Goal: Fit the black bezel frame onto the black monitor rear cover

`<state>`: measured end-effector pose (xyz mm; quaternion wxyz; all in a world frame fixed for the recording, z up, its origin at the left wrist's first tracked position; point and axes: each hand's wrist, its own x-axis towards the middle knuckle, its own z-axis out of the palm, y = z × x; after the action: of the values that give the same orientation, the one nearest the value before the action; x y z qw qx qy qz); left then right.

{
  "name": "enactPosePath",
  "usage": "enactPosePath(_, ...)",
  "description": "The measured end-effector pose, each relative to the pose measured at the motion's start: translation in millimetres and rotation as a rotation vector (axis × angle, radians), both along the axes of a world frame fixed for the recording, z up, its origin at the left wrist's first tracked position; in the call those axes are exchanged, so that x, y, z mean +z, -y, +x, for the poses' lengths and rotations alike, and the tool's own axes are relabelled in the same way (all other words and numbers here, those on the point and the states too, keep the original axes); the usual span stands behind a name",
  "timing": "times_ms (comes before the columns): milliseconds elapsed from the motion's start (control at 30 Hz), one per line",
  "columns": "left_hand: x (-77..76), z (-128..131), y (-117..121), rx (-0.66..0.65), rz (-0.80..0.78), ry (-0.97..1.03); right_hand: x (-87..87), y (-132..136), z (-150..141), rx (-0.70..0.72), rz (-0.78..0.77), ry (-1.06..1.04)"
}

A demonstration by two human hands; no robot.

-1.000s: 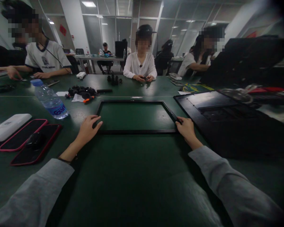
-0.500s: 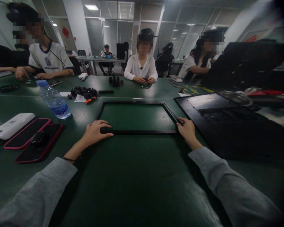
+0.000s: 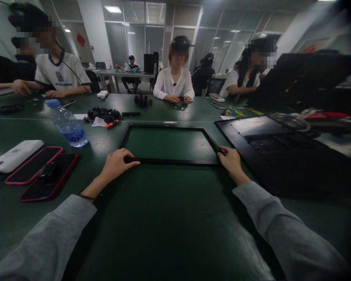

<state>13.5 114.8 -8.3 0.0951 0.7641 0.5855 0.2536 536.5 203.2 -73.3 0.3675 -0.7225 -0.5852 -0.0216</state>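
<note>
A thin black rectangular frame point(image 3: 175, 161) lies in front of me, and the green table point(image 3: 169, 218) shows through its middle. My left hand point(image 3: 118, 163) is closed around the frame's near left corner, thumb along the near bar and fingers curled over the side. At the near right corner, my right hand point(image 3: 230, 158) grips the side bar between thumb and fingers. To the right of that hand lies a large black panel point(image 3: 276, 156) with a recessed middle. The fingertips of both hands are partly hidden by the frame.
Left of me are a water bottle point(image 3: 68, 124), a white power bank point(image 3: 16, 155) and two red-edged phones point(image 3: 35, 166). Black parts point(image 3: 105, 115) with an orange piece lie beyond the frame. A co-worker point(image 3: 175, 80) sits opposite; a dark screen-like panel point(image 3: 307, 82) stands at right.
My left fingers have curled in from lying spread over the corner to closing around it. The frame's near edge has risen very slightly. My right hand has hardly moved.
</note>
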Motion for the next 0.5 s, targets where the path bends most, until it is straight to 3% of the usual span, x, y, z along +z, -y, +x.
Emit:
enactPosePath(333, 0.9, 0.7, 1.3, 0.023, -0.013, -0.005, 9.8, 13.9, -8.3, 0.002, -0.010, -0.162)
enactPosePath(500, 1.3, -0.4, 2.1, 0.016, -0.031, 0.003, 25.1, 35.1, -5.0, 0.000, 0.057, -0.108)
